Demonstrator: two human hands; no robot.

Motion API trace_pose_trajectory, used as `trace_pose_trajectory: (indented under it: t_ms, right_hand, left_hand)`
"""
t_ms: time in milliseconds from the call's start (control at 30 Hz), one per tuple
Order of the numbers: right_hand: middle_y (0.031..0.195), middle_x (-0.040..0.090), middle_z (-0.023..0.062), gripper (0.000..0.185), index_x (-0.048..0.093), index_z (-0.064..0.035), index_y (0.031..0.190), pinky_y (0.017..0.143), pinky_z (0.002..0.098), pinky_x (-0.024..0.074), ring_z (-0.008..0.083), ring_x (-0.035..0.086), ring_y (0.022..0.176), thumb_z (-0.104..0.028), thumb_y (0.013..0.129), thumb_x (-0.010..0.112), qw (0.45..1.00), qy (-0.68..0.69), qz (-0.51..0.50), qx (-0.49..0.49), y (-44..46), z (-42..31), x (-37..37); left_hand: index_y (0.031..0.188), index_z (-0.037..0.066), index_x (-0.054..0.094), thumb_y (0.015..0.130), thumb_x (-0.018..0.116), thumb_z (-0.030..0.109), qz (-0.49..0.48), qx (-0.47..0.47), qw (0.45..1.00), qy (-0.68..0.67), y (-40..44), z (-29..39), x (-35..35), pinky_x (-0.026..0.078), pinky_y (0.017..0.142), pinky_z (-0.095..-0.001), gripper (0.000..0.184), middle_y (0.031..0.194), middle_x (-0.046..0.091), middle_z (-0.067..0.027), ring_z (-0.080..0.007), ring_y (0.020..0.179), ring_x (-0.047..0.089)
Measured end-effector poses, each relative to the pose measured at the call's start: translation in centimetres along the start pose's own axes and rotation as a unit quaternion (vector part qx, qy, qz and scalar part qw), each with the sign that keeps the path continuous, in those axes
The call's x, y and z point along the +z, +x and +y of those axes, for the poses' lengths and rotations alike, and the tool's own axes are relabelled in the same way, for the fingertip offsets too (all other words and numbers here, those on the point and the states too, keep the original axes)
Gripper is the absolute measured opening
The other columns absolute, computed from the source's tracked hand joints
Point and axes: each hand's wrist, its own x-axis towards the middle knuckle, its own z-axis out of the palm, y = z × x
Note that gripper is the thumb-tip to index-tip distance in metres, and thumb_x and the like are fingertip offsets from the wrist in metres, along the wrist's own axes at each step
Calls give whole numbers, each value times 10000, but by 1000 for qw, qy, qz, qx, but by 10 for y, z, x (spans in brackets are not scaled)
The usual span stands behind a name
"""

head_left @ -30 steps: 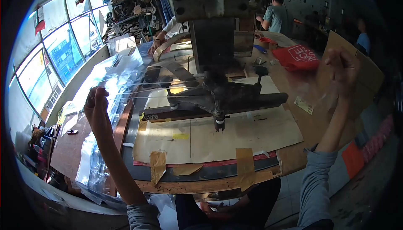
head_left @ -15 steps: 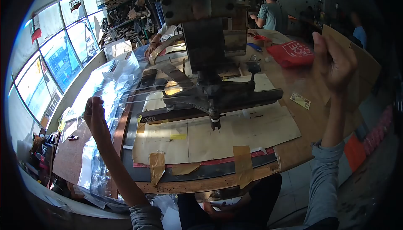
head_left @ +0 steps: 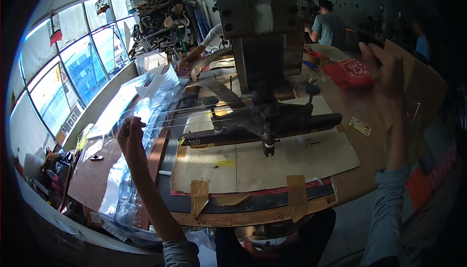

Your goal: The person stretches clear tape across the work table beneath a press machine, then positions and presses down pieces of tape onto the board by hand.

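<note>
My left hand (head_left: 131, 129), at the left over the plastic-covered side of the table, is closed in a pinch on a clear plastic sheet (head_left: 168, 116). Its shiny streaks run from that hand toward the machine. My right hand (head_left: 388, 74) is raised at the right near a red bag, fingers curled closed; a faint glossy edge beside the wrist suggests the same sheet, though its outline is hard to see. Between my hands stands a press-like machine with a dark horizontal bar (head_left: 272, 130). Below the bar lies a cream board (head_left: 272, 169), taped at its front edge.
Clear plastic sheeting (head_left: 116, 184) covers the left side. A red bag (head_left: 348, 73) and a small printed card (head_left: 360, 126) lie at the right. Across the table a person's arm (head_left: 197, 53) reaches in; another person (head_left: 325, 26) stands farther back. Cardboard (head_left: 423, 84) stands at right.
The camera view has turned a little left, so the scene sits farther right. Against the table, my right hand has come slightly left. My left hand stays closed at about the same place.
</note>
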Motion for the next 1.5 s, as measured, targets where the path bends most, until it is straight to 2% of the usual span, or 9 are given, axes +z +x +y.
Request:
trace_pose_trajectory:
  t_ms: [333,500,833,900,1133,1500]
  right_hand:
    - [518,486,169,318,587,-2,690,441,358,362,294,465,417,-232,909,562,1000,-2,-4,1,-7,9,18]
    - [554,525,176,289,586,-11,705,443,376,378,333,526,462,-209,913,553,999,-29,24,-32,-17,21,27]
    - [568,538,166,270,580,-13,702,438,371,378,307,555,478,-173,916,547,999,-41,16,-16,-33,38,35]
    - [554,501,160,267,568,-2,695,432,356,358,266,523,441,-148,918,545,998,-45,23,-40,-35,41,37]
    - [563,490,170,273,564,-10,697,431,367,356,288,521,451,-160,923,534,999,-37,5,-32,-45,45,36]
    - [575,477,191,284,579,-4,730,436,372,357,328,529,477,-188,935,510,998,-50,-28,-4,-59,55,36]
  left_hand:
    - [864,44,667,857,654,202,6,-24,1000,13,-11,8,5,231,489,-177,159,694,636,-11,3,516,328]
    - [821,40,685,826,664,159,4,-32,999,34,-17,15,13,260,509,-186,121,672,658,-16,0,536,395]
    - [817,37,690,813,676,165,-13,-32,997,74,-25,25,22,295,523,-197,129,660,665,-20,-16,533,425]
    - [808,39,678,815,676,170,-17,-31,997,72,-26,24,23,286,509,-194,132,647,658,-23,-12,524,415]
    - [789,40,618,832,674,216,-16,-48,998,25,-23,16,23,215,425,-177,190,594,621,-41,5,453,335]
    - [801,18,608,810,709,264,-14,-89,992,88,-29,31,34,245,324,-168,265,539,549,2,-30,393,476]
